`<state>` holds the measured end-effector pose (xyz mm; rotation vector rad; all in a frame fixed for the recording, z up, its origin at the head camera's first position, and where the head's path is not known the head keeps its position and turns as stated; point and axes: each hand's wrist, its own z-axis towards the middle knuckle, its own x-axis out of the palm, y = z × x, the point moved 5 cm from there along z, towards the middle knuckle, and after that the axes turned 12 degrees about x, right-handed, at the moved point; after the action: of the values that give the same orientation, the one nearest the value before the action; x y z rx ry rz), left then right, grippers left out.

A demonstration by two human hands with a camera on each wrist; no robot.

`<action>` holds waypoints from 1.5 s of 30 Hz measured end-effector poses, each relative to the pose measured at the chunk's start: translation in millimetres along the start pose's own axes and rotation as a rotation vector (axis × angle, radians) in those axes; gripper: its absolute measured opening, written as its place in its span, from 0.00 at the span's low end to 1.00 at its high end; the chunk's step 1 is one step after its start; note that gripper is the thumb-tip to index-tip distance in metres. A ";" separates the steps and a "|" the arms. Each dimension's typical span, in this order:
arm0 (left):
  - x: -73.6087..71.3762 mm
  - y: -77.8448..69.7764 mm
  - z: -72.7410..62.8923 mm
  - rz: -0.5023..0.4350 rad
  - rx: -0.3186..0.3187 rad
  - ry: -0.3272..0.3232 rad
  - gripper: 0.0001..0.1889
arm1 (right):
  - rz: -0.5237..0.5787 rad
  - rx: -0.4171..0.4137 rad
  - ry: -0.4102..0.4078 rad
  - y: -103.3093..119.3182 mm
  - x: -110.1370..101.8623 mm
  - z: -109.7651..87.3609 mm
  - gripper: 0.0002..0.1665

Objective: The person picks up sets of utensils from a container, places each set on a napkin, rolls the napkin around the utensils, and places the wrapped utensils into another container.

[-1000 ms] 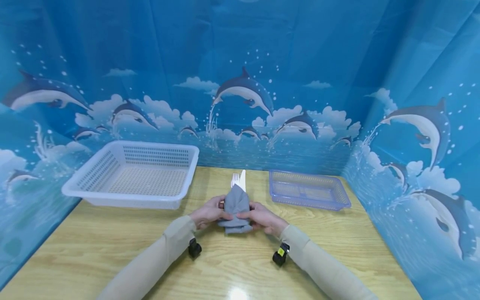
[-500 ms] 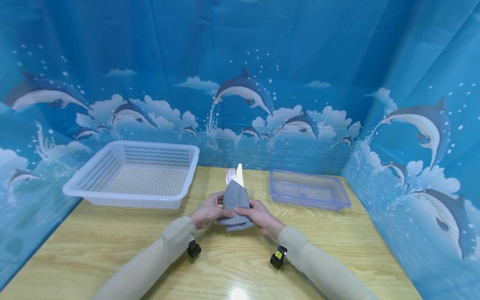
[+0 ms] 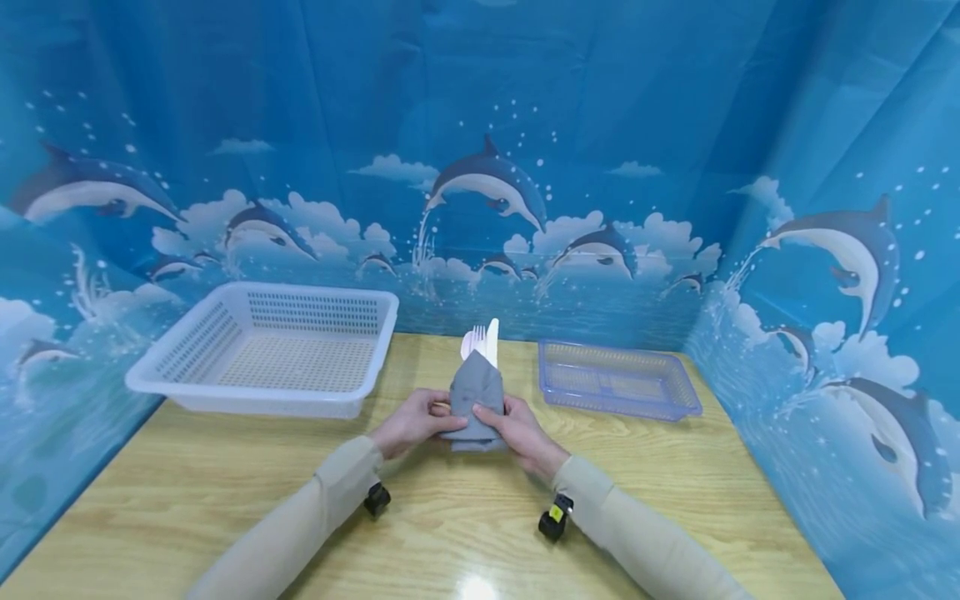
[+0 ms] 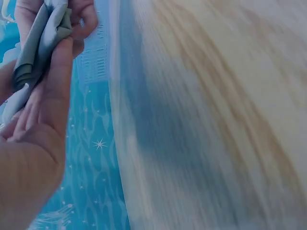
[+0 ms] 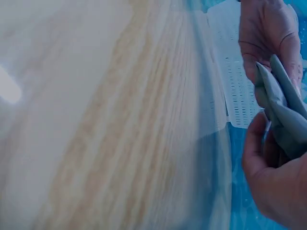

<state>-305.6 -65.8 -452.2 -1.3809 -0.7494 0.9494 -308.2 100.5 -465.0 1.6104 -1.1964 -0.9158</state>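
Both hands hold a folded grey cloth napkin in the middle of the head view. A white fork, a white knife and a pale rounded piece, perhaps a spoon, stick out of its pointed far end; their lower parts are hidden in the cloth. My left hand grips the napkin's left side, thumb on the front. On the other side my right hand grips it, its thumb pressed over the front. In the right wrist view the napkin shows layered folds between both hands.
A large white perforated basket stands at the back left of the wooden table. At the back right is a smaller purple see-through basket. A blue dolphin-print curtain rises behind and beside the table.
The napkin with its cutlery has been raised slightly and turned, first leaning left, now nearly straight. The pale rounded piece shows more clearly beside the fork. Both hands keep holding the napkin.
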 end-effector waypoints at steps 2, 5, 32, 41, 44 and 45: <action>-0.5 -2.8 -1.2 -0.017 0.024 0.015 0.25 | 0.018 -0.033 -0.004 2.7 0.6 -0.6 0.26; -0.8 -5.5 -2.6 -0.054 0.043 0.021 0.28 | 0.026 -0.071 -0.036 5.9 0.3 -1.6 0.26; 4.1 -32.5 -9.4 0.290 0.334 -0.287 0.04 | 0.229 -0.144 -0.223 16.8 1.2 0.4 0.27; 1.4 -38.1 -12.7 0.053 0.125 -0.358 0.11 | 0.146 -0.173 -0.297 30.8 10.3 3.9 0.25; -4.8 -48.4 -14.0 0.059 0.093 -0.360 0.20 | 0.117 -0.205 -0.273 39.2 18.7 5.9 0.24; -7.9 -51.9 -14.1 0.061 0.080 -0.356 0.23 | 0.114 -0.211 -0.258 41.6 21.8 7.2 0.25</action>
<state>-290.9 -76.6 -400.9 -1.1834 -0.9267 1.2792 -321.5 72.6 -428.9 1.2718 -1.3045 -1.1599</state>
